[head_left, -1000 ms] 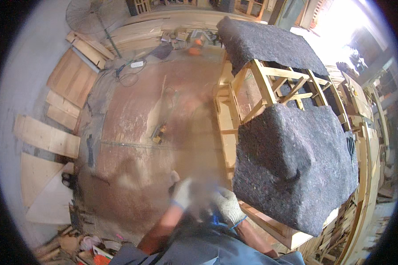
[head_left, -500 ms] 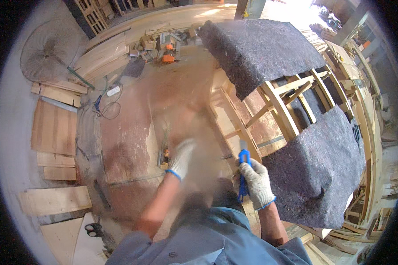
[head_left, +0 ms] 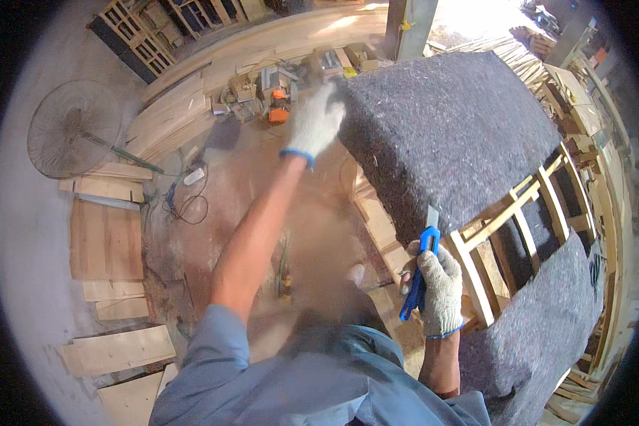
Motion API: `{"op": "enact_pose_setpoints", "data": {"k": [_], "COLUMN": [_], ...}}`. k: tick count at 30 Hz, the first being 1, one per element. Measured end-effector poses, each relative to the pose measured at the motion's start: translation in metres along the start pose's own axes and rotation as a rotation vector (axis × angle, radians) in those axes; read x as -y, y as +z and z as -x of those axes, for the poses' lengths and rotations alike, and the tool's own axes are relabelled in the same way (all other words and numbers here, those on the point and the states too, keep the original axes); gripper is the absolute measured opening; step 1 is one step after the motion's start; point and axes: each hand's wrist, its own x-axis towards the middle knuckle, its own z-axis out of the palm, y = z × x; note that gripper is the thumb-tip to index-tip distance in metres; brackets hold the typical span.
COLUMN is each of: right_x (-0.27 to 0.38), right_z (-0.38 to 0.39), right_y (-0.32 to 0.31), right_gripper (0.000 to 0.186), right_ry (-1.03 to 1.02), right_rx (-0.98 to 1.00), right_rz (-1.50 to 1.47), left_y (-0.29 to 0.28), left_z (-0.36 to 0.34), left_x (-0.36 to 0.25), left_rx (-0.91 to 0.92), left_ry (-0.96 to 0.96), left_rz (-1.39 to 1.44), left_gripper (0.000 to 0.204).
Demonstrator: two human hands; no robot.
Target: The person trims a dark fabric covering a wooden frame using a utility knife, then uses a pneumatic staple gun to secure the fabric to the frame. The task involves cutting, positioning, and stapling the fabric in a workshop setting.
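Note:
My right hand point(head_left: 439, 287), in a white knit glove, is closed round a blue utility knife point(head_left: 420, 273). Its metal blade points up and away, over the near edge of a dark grey felt sheet point(head_left: 447, 121). That sheet drapes across the far part of a wooden frame point(head_left: 476, 284). At the sheet's far left edge, my gloved left hand point(head_left: 317, 124) is stretched out with its fingers extended. It looks slightly blurred, and whether it touches the felt I cannot tell. A second grey felt piece point(head_left: 536, 341) covers the near right part of the frame, whose bare slats show between.
A round fan point(head_left: 78, 131) stands at far left beside wooden boards point(head_left: 106, 241). Orange tools point(head_left: 278, 110) and scraps lie on the floor ahead. A white power strip point(head_left: 194, 176) with a cable lies left. A post point(head_left: 413, 32) rises behind the felt.
My left hand has reached forward, from low in the middle to the far felt's left edge. My right hand has moved slightly right with the knife, whose blade now overlaps the felt.

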Motion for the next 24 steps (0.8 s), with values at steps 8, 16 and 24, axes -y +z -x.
{"op": "enact_pose_setpoints", "data": {"k": [8, 16, 24], "right_x": [0.044, 0.068, 0.104], "right_z": [-0.075, -0.128, -0.192], "right_y": [0.017, 0.038, 0.108], "right_gripper": [0.032, 0.028, 0.025], "right_ry": [-0.043, -0.023, 0.026], "right_rx": [-0.061, -0.220, -0.238], "right_rz": [0.043, 0.247, 0.502], "left_y": [0.058, 0.079, 0.070], "left_z": [-0.116, -0.124, -0.101], "left_x": [0.065, 0.101, 0.093], "left_rx": [0.377, 0.671, 0.821], "left_ry": [-0.142, -0.090, -0.508], "left_rz": [0.229, 0.677, 1.101], "left_gripper": [0.042, 0.029, 0.018]}}
